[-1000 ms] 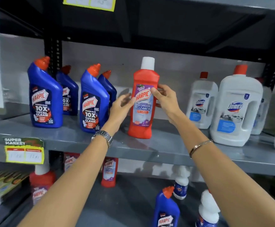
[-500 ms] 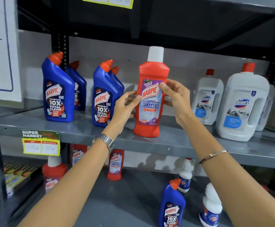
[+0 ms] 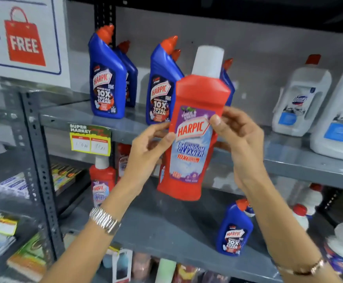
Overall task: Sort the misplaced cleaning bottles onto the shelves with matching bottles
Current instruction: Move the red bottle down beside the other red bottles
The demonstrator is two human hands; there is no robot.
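Two hands (image 3: 146, 158) (image 3: 240, 144), one red bottle (image 3: 195, 127)

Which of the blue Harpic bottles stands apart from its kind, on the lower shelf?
The lone blue Harpic bottle at lower right; the other blue bottles stand together on the upper shelf.

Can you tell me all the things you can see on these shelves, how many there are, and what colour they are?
Held bottle: one, red with white cap, off the shelf, between both hands.
Blue bottles: at least five, blue with orange caps, upper shelf, left.
White jugs: two, white with red caps, upper shelf, right.
Red bottles: at least two, red, lower shelf, left.
Lone blue bottle: one, lower shelf, right of centre.
Small white bottles: several, blurred, lower shelf, far right.
Price tag: one, yellow, upper shelf edge.
FREE sign: one, white and red, top left.
Left hand: wrist wears a silver watch.
Right hand: wrist wears a thin bracelet.
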